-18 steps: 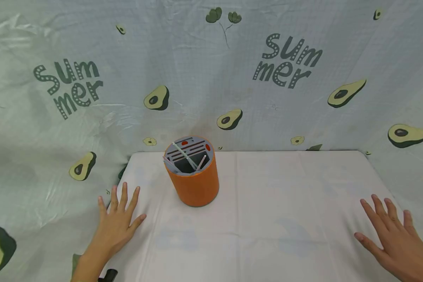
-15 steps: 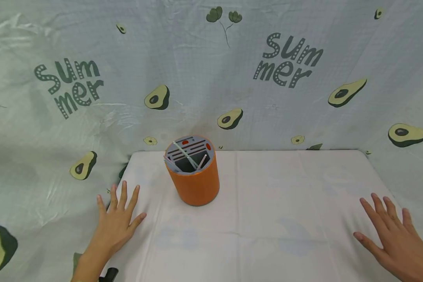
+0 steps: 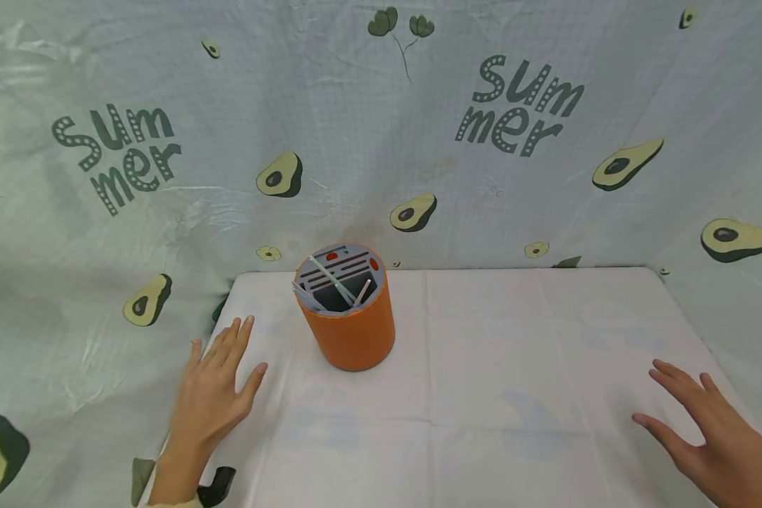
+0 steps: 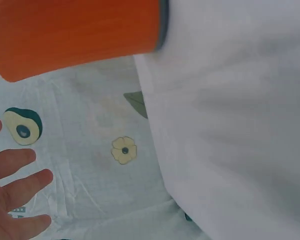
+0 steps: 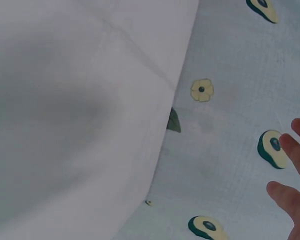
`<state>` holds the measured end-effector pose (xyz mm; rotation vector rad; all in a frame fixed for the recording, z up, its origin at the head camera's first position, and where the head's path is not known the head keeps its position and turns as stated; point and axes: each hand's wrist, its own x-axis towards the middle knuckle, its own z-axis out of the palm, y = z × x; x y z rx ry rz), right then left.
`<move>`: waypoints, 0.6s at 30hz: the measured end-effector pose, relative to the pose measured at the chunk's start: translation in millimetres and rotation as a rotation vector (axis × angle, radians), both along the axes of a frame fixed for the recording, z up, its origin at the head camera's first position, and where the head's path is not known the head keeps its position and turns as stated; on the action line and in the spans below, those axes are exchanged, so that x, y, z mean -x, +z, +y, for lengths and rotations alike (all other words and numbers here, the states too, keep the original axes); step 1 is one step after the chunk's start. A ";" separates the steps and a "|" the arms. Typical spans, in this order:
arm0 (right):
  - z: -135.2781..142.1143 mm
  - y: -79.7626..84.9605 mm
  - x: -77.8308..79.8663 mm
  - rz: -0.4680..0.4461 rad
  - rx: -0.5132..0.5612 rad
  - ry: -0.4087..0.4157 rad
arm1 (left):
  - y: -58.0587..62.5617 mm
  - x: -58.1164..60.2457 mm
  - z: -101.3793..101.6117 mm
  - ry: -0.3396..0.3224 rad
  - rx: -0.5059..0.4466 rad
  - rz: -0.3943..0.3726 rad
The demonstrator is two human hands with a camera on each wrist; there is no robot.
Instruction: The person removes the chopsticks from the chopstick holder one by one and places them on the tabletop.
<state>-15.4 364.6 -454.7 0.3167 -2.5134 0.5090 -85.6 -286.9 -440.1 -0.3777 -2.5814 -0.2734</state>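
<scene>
An orange cylindrical pen holder (image 3: 354,339) stands on the white tabletop, left of the middle. Its grey top has dark slots, two red ovals and a wide opening with thin light sticks (image 3: 336,281) leaning in it. My left hand (image 3: 211,391) is over the table's left edge, fingers extended, apart from the pen holder. At the right edge, my right hand (image 3: 714,430) is far from it, thumb spread and fingers loosely bent, holding nothing. In the left wrist view the pen holder (image 4: 80,35) fills the upper left, above the left fingers (image 4: 27,190).
The white-covered table (image 3: 482,339) ends at a back edge against a pale cloth (image 3: 368,120) printed with avocados, flowers and lettering. A black band end (image 3: 217,485) shows by the left wrist.
My left hand has turned, its fingers drawing closer together. The right hand has rolled thumb-up, with its fingers bunching and bending. The pen holder stays in place.
</scene>
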 end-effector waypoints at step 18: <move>-65.6 15.3 30.9 0.233 0.409 0.199 | -0.2 42.3 45.9 0.076 -0.493 0.189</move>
